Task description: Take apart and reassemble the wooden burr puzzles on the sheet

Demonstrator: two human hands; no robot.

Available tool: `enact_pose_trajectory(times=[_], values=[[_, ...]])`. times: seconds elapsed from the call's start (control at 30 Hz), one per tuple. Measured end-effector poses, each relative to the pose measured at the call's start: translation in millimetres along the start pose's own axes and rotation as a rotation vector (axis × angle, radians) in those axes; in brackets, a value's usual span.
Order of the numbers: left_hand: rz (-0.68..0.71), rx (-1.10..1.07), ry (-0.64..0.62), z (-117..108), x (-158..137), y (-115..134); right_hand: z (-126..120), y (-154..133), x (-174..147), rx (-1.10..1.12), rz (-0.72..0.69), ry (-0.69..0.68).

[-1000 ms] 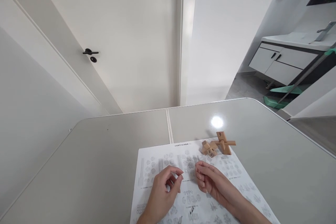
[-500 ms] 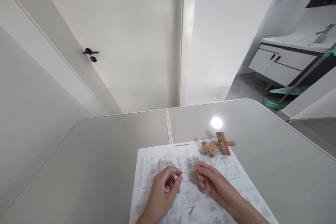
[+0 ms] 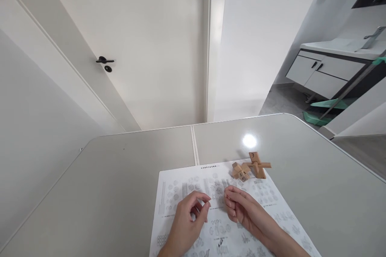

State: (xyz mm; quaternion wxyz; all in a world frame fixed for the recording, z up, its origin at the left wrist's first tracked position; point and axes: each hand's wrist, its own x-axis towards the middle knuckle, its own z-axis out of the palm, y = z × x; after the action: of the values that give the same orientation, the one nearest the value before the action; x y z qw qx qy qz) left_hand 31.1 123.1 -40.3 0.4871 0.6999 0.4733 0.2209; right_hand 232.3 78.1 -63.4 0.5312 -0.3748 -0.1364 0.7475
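Over a printed sheet (image 3: 187, 174) on the table, my left hand (image 3: 189, 217) is loosely curved, with a small gap between thumb and fingertips and nothing visible between them. To its right, my right hand (image 3: 244, 211) rests on its side, fingers curled in and thumb against the index finger; no object shows in it. Just beyond the right hand, a small wooden burr puzzle (image 3: 241, 172) with dark letters on it sits at the sheet's far right corner. Beside it stands a larger wooden interlocking puzzle (image 3: 257, 164) with crossed pieces, also lettered.
The grey table (image 3: 90, 192) has a pale seam (image 3: 194, 144) running away from me and a bright light reflection at the far right. A white door (image 3: 150, 48) with a black handle (image 3: 104, 60) stands beyond its far edge. A washbasin cabinet (image 3: 324, 68) is at the right.
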Motion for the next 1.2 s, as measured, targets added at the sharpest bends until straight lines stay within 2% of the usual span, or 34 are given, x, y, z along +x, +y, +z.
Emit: enact_pose_trajectory(times=[1.2], values=[[0.007,0.011,-0.004,0.3,-0.7,-5.7,-2.8,0.5,-1.0,0.011,-0.001,-0.031]])
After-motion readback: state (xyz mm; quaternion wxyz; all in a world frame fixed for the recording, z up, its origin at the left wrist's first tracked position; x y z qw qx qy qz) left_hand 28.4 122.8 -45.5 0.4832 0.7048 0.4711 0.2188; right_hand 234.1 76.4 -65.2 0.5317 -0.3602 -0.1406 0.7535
